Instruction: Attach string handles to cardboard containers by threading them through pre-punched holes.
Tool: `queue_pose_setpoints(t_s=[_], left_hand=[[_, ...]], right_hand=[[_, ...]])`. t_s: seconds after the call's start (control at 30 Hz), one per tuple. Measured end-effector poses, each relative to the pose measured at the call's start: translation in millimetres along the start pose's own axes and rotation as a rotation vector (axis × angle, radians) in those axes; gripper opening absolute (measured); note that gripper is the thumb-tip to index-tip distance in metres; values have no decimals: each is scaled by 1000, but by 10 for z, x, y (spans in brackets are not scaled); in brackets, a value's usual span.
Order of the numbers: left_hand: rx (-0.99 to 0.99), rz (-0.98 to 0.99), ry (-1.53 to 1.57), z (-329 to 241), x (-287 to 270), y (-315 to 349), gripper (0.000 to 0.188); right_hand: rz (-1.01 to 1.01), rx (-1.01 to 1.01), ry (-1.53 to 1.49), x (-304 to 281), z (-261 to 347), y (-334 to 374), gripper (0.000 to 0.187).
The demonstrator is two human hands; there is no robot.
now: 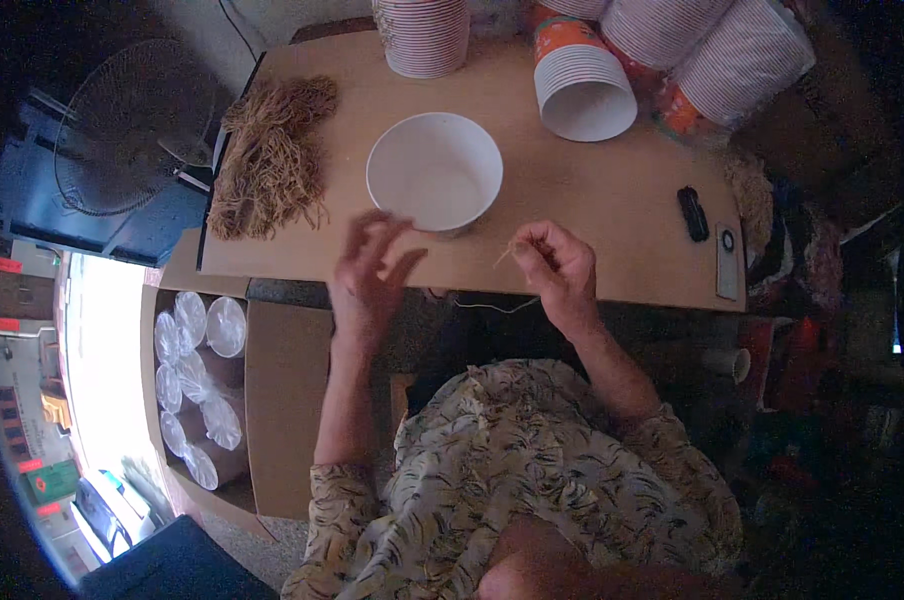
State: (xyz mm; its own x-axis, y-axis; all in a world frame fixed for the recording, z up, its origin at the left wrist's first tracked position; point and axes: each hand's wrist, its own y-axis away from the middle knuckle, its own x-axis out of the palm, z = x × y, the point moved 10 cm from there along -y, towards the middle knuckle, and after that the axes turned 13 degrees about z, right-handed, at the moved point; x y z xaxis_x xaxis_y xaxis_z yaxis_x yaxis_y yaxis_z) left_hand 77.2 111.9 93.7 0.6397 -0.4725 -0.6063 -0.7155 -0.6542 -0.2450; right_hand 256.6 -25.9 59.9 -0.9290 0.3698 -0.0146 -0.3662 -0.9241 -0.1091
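Observation:
My right hand (560, 272) is pinched on a short strand of brown twine (503, 256), whose loose end sticks out toward the left. Above the table's near edge, my left hand (370, 275) has its fingers apart and slightly blurred, with nothing seen in it. The fingertips are close to the lower left rim of a white paper tub (434, 142), which stands upright; whether they touch it I cannot tell. To the left of the tub lies a loose heap of brown twine strands (272, 160). A pale thin cord (507, 309) hangs below the table edge between my hands.
A stack of paper tubs (424, 40) stands at the back, and another stack (584, 90) lies on its side, near bagged stacks (742, 65). A black object (692, 214) lies at the right. On the floor, a cardboard box (290, 410) holds several plastic-wrapped stacks. A fan (137, 125) stands far left.

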Motion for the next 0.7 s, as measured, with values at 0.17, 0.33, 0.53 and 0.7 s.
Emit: queue_pose_setpoints(t_s=[0.17, 0.33, 0.53, 0.7], left_hand=[[173, 109, 16, 365, 108, -189, 32], [132, 21, -25, 214, 315, 245, 23], [118, 16, -82, 212, 559, 528, 32], [129, -3, -131, 158, 575, 565, 30]], right_hand=[[90, 3, 92, 156, 251, -167, 17], [58, -96, 133, 256, 225, -227, 13], [74, -35, 212, 365, -155, -146, 10], [86, -51, 229, 434, -320, -50, 9]])
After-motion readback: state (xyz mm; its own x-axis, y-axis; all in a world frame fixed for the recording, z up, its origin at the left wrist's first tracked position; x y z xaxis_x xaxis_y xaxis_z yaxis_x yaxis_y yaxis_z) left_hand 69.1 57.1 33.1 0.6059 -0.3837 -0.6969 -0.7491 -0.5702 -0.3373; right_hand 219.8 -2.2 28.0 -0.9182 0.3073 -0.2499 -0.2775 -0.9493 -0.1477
